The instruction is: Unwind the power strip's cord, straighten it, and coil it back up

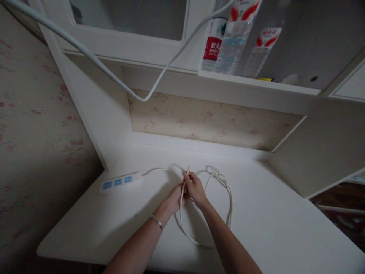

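My left hand [177, 196] and my right hand [194, 186] are close together over the middle of the white desk, both closed on a cream power cord [181, 213]. My right fingers pinch the cord, and a short stretch of it sticks up above them. Partly behind the right hand, the left fingers are wrapped round the cord. From the hands the cord hangs in a loop towards the desk's front, and more of it lies coiled to the right. At the left, a white power strip [121, 182] with blue sockets lies on the desk, its cord running towards my hands.
The white desk [265, 213] has side panels and a low back ledge. Above it, an open shelf [256, 83] holds several plastic bottles [232, 49]. A thick white cable [145, 99] hangs across the upper left in front of the cabinet. Flowered wallpaper [37, 125] covers the left wall.
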Action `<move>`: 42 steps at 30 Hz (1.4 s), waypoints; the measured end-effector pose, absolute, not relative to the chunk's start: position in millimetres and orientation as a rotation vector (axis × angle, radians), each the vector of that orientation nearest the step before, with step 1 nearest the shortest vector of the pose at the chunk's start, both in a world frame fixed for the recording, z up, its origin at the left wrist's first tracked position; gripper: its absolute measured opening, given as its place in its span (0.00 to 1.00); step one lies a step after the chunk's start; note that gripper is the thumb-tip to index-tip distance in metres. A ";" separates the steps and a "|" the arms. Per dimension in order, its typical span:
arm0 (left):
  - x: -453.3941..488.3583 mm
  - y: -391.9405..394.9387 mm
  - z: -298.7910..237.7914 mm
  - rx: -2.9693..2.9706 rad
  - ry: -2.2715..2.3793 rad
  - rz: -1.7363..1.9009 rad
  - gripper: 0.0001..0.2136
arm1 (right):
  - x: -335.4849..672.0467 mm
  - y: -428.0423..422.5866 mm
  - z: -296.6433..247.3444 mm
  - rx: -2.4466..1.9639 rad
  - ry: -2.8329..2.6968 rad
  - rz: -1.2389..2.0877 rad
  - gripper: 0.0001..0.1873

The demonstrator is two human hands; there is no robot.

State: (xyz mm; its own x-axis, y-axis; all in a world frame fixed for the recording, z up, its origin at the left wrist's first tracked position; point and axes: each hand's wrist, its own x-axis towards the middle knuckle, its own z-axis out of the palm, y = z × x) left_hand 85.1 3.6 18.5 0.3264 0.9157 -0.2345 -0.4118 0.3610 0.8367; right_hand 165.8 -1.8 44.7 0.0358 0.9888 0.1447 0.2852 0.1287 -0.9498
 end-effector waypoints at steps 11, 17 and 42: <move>13.7 6.5 32.6 1.023 0.936 0.996 0.22 | 138.6 8.9 25.9 -1.174 -1.661 1.016 0.23; -8.9 31.3 19.5 1.601 1.409 1.102 0.15 | 168.0 -15.3 35.6 -1.381 -2.066 0.478 0.18; -36.5 34.7 -0.9 2.256 2.201 0.420 0.22 | 259.4 39.2 -5.8 -2.028 -2.068 -0.263 0.14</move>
State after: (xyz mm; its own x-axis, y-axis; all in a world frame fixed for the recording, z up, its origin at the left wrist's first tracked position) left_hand -36.5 34.7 -0.9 0.0069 0.9769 0.2136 0.9869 -0.0411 0.1559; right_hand 259.4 39.2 -5.8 -0.0140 0.9573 0.2888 0.9991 0.0248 -0.0340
